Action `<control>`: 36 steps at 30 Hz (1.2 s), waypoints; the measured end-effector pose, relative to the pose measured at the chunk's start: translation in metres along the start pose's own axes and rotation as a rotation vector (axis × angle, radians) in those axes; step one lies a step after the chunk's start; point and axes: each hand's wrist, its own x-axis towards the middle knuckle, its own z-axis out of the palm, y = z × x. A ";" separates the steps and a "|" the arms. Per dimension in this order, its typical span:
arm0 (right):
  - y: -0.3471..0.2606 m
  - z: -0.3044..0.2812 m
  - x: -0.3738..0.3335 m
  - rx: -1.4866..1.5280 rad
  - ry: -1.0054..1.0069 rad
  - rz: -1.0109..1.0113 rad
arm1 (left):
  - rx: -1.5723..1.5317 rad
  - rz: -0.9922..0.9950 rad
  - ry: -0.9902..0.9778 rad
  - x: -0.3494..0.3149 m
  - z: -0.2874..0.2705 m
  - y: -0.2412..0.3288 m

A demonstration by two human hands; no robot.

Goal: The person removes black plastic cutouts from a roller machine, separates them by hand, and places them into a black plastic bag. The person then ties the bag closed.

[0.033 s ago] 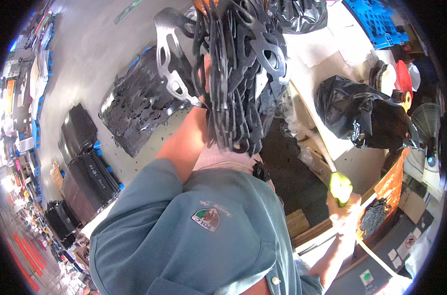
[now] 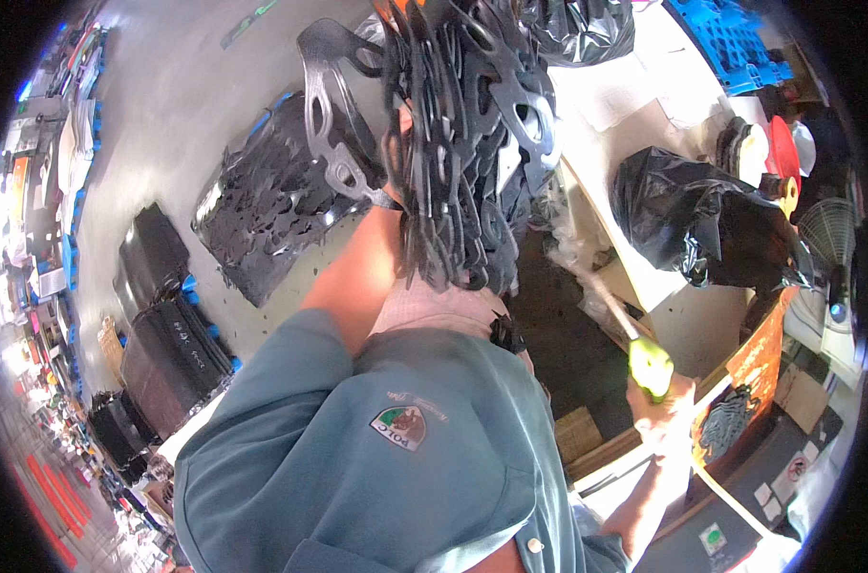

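A thick bunch of black, flat cut-out pieces with oval openings [image 2: 443, 162] hangs in front of my chest at the top. Something orange [image 2: 400, 11] shows at its upper end. My left hand [image 2: 396, 143] is at the bunch's left side, closed on some of the pieces, its fingers partly hidden among them. Lower right, my right hand [image 2: 665, 413] is wrapped round a yellow-green air blow gun [image 2: 651, 367]. Its long thin nozzle points up and left toward the bunch, without touching it. A pale hose [image 2: 735, 498] trails from below that hand.
Black sheet scrap [image 2: 262, 201] and stacked black sheets [image 2: 176, 349] lie at left. At right are a black plastic bag [image 2: 711, 215], a fan [image 2: 825, 234] and a blue plastic crate [image 2: 730, 43]. A wooden-edged bin [image 2: 606, 454] stands below the nozzle.
My right hand and the blow gun have shifted slightly left, the nozzle swinging left with them. The hanging pieces have moved a little, their lower ends spreading. My left hand stays by the bunch.
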 end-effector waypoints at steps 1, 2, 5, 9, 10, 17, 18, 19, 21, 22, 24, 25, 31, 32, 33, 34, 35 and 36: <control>0.000 0.000 0.001 0.010 0.026 0.002 | 0.035 0.053 0.084 0.003 -0.001 0.002; 0.000 -0.001 0.002 0.017 0.043 0.003 | -0.003 0.031 -0.010 0.004 -0.002 0.005; 0.002 -0.004 0.007 0.019 0.043 -0.026 | 0.075 -0.151 -0.168 0.002 -0.007 0.013; 0.008 -0.019 0.017 0.000 -0.121 -0.050 | 0.093 -0.260 -0.232 0.001 -0.020 0.027; 0.009 -0.025 0.019 -0.023 -0.064 -0.031 | 0.106 -0.299 -0.253 0.000 -0.024 0.031; 0.005 -0.058 0.034 0.019 -0.143 0.036 | 0.270 -0.715 -0.438 -0.020 -0.046 0.063; 0.001 -0.063 0.037 0.054 -0.124 0.028 | 0.311 -0.802 -0.469 -0.024 -0.044 0.067; -0.002 -0.067 0.040 0.066 -0.115 0.037 | 0.264 -0.853 -0.525 -0.029 -0.040 0.069; -0.010 -0.078 0.050 -0.118 -0.167 0.101 | 0.397 -1.014 -0.538 -0.036 -0.029 0.070; -0.014 -0.082 0.057 -0.210 -0.165 0.130 | 0.546 -1.055 -0.535 -0.039 -0.022 0.069; -0.021 -0.086 0.065 -0.113 -0.357 0.052 | 0.744 -1.006 -0.849 -0.044 -0.008 0.063; -0.026 -0.086 0.066 -0.121 -0.397 0.059 | 0.728 -1.101 -0.882 -0.046 -0.002 0.059; -0.050 -0.084 0.064 -0.170 -0.463 0.005 | 0.678 -1.050 -1.022 -0.052 0.017 0.062; -0.052 -0.084 0.063 -0.149 -0.490 0.110 | 0.763 -1.020 -1.062 -0.053 0.019 0.064; -0.052 -0.084 0.062 -0.158 -0.479 0.133 | 0.721 -0.984 -1.107 -0.055 0.021 0.065; -0.052 -0.085 0.061 -0.174 -0.494 0.159 | 0.703 -1.006 -1.080 -0.057 0.024 0.066; -0.051 -0.085 0.060 -0.190 -0.510 0.184 | 0.685 -1.028 -1.053 -0.059 0.027 0.067; -0.049 -0.087 0.060 -0.199 -0.545 0.229 | 0.654 -1.046 -1.030 -0.062 0.031 0.069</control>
